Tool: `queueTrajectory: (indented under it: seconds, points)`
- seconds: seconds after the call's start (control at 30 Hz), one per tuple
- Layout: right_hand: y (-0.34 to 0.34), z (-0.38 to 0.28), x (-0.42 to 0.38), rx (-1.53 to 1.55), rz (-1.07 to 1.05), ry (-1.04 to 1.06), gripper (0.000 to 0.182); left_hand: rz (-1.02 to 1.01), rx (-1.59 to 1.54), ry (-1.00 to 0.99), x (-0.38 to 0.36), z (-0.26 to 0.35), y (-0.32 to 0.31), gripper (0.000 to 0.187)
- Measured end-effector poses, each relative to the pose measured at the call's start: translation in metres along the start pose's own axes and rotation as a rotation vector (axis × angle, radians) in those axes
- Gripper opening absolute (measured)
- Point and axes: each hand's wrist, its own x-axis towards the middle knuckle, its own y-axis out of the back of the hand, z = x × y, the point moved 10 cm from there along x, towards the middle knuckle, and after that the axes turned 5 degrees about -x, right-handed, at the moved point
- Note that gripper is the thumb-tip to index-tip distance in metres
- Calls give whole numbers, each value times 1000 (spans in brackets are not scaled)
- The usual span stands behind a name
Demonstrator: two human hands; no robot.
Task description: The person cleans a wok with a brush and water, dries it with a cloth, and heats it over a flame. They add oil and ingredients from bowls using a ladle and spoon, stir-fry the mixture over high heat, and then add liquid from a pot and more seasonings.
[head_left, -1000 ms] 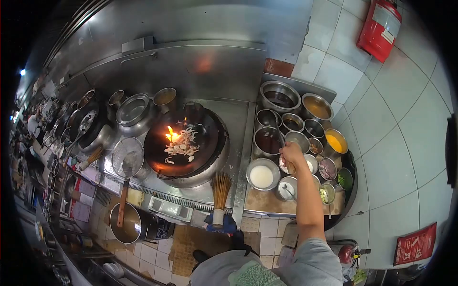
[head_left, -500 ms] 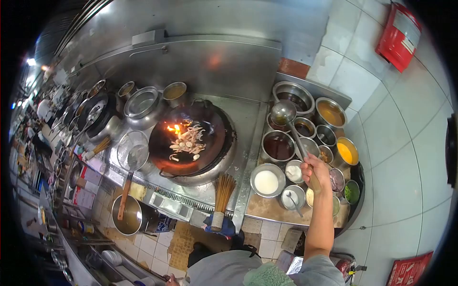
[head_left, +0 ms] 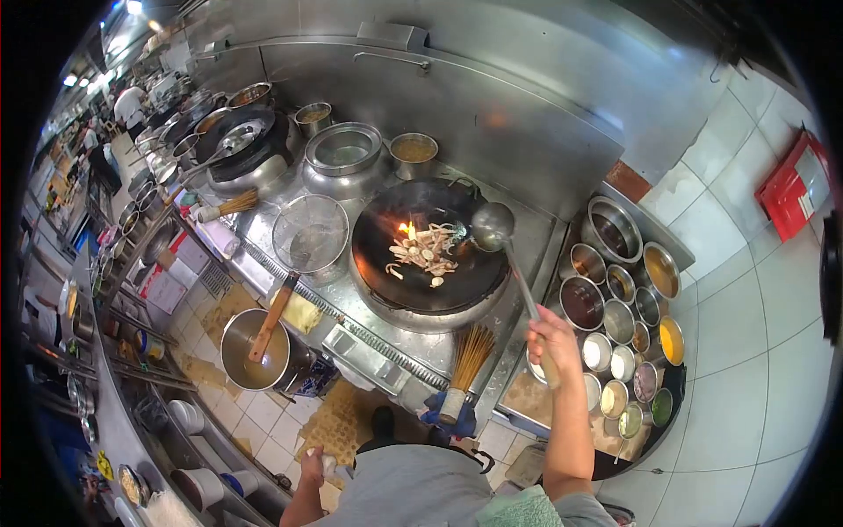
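Note:
My right hand (head_left: 555, 341) is wrapped around the wooden grip of a long metal ladle (head_left: 522, 279). The ladle's bowl hangs over the right side of a black wok (head_left: 386, 281). Pale sliced pieces of food (head_left: 428, 250) lie in the wok, with orange flame showing at their upper left. Low in the view, beside my grey shirt, my left hand (head_left: 313, 465) is closed around something small and whitish that I cannot make out.
Bowls of sauces and seasonings crowd the right counter, among them a dark red sauce (head_left: 581, 303). A mesh strainer (head_left: 310, 234) rests left of the wok. Nearby are a bamboo brush (head_left: 470, 358) and a pot (head_left: 230, 347) with a wooden handle across it.
My right hand has swung the ladle left, from above the seasoning bowls to the wok. My left hand has come further into view. The whole view has shifted.

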Motion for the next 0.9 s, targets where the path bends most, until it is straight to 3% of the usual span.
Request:
queueTrajectory:
  seconds: [0.07, 0.27, 0.33, 0.4, 0.47, 0.53, 0.6, 0.63, 0.73, 0.77, 0.87, 0.9]
  points:
    - [-22, 3, 18, -78, -35, 7, 70, 70, 28, 22, 13, 14, -3, 68]
    - [-22, -8, 19, -253, 123, 140, 70, -100, 283, 159, 29, 34, -20, 68]
    - [15, -17, -2, -212, 190, 197, 71, -147, 300, 115, 32, 44, -38, 67]
    - [72, -25, -30, -315, 420, 245, 67, -182, 271, 23, 42, 40, -40, 64]
    - [133, -34, -55, -495, 604, 263, 67, -256, 232, 96, 40, 32, -48, 60]
    - [199, -33, -60, -572, 697, 325, 73, -265, 195, 120, 29, 20, -60, 54]
    - [249, -23, -67, -500, 746, 256, 74, -226, 177, 86, 28, 16, -65, 46]
    - [268, -15, -64, -470, 727, 219, 75, -398, 180, 151, 21, 11, -86, 33]
    - [316, 18, -40, -195, 578, 214, 67, -388, 961, -345, 27, 28, -149, 34]
    - [319, 23, -37, -162, 599, 209, 66, -398, 1083, -173, 32, 12, -163, 40]
    - [324, 34, -25, -77, 632, 204, 65, -366, 1515, -522, 18, 2, -239, 38]
    - [329, 40, -14, -51, 589, 200, 66, -471, 1451, -693, 8, 4, -272, 41]
